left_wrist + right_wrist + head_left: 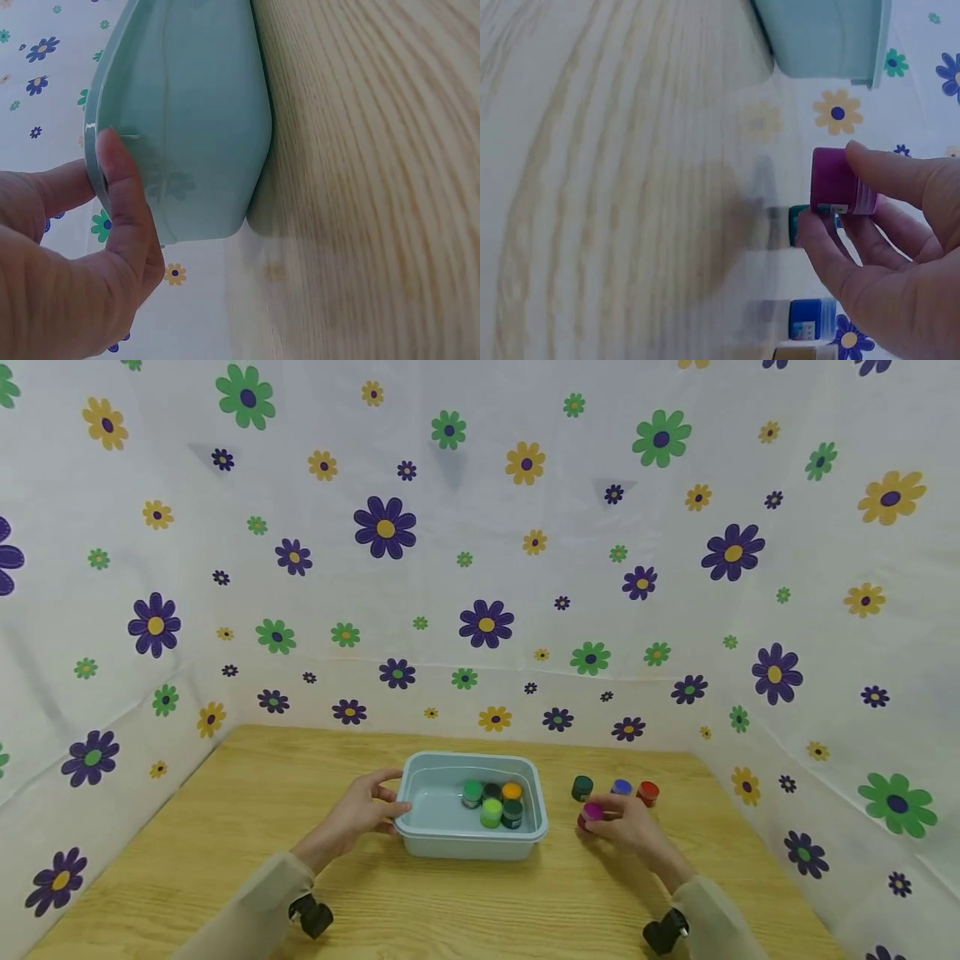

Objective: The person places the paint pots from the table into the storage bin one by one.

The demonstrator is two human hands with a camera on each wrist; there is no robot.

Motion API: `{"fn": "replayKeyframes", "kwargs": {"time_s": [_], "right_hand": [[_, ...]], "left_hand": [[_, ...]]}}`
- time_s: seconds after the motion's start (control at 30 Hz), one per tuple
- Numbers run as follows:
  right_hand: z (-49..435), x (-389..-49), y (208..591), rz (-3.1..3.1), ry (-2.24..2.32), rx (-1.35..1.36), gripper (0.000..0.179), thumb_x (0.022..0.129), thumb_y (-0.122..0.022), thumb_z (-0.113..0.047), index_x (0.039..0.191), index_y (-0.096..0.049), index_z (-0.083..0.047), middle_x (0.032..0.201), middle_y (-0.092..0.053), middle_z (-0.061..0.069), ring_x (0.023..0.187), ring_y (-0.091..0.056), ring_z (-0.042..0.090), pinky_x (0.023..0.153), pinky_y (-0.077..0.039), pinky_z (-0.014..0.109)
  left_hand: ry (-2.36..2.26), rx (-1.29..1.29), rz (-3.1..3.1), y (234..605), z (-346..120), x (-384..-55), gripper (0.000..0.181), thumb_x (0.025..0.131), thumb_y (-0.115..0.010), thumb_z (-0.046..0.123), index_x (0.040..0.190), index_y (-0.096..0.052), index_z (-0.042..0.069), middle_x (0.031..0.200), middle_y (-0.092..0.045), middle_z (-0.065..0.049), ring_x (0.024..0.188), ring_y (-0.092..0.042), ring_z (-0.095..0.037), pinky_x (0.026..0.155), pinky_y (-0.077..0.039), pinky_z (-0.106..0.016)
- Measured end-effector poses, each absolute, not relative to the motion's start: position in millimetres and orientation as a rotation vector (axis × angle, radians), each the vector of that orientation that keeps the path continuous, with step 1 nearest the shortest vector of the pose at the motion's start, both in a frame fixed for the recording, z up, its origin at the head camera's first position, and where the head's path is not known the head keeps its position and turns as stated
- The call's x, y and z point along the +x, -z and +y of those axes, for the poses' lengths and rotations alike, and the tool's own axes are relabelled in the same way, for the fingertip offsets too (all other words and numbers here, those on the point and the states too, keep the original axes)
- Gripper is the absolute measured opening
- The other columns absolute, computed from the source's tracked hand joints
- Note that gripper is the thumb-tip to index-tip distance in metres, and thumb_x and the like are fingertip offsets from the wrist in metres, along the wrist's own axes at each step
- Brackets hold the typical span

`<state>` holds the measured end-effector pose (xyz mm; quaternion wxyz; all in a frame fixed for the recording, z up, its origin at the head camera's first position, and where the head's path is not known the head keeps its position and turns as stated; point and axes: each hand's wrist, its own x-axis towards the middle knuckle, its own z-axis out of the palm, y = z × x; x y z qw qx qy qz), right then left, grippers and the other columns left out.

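My left hand (362,814) grips the left rim of a pale blue-green plastic tub (468,847), thumb and fingers on either side of the edge in the left wrist view. Several small paint jars stand in the tub's right half, among them an orange-lidded jar (512,792) and a lime green jar (491,812). To the right of the tub, my right hand (630,827) pinches a magenta paint jar (834,180) between thumb and fingers. The right wrist view shows this jar held on its sides, its shadow cast on the wood.
Behind the right hand stand a dark green jar (582,788), a blue jar (621,787) and a red jar (648,792) on the wooden table (480,910). A white cloth (480,585) with printed flowers surrounds the table at the back and sides.
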<state>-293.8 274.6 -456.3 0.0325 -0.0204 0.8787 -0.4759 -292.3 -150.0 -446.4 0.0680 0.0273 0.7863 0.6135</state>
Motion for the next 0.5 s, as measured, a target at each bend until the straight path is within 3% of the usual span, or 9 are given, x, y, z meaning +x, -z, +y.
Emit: {"fn": "replayKeyframes", "kwargs": {"time_s": [0.17, 0.5], "right_hand": [[265.6, -292.2, 447.3, 2.621, 1.541, -0.084, 0.049, 0.085, -0.077, -0.015, 0.128, -0.061, 0.001, 0.125, -0.063, 0.017, 0.114, -0.061, 0.032, 0.094, -0.056, 0.043], [246.6, -292.6, 434.1, 2.476, 1.75, -0.152, 0.057, 0.086, -0.076, -0.028, 0.133, -0.058, -0.002, 0.127, -0.062, 0.015, 0.106, -0.066, 0.021, 0.1, -0.053, 0.04]], "left_hand": [[-1.849, 0.078, 2.364, 448.3, -150.8, -292.6, 0.062, 0.088, -0.071, 0.003, 0.144, -0.046, 0.007, 0.102, -0.054, -0.017, 0.066, -0.061, -0.021, 0.06, -0.061, -0.036], [-1.867, 0.082, 2.343, 446.7, -151.7, -290.6, 0.061, 0.089, -0.07, 0.003, 0.144, -0.045, 0.006, 0.103, -0.054, -0.017, 0.067, -0.062, -0.021, 0.061, -0.061, -0.037]]}}
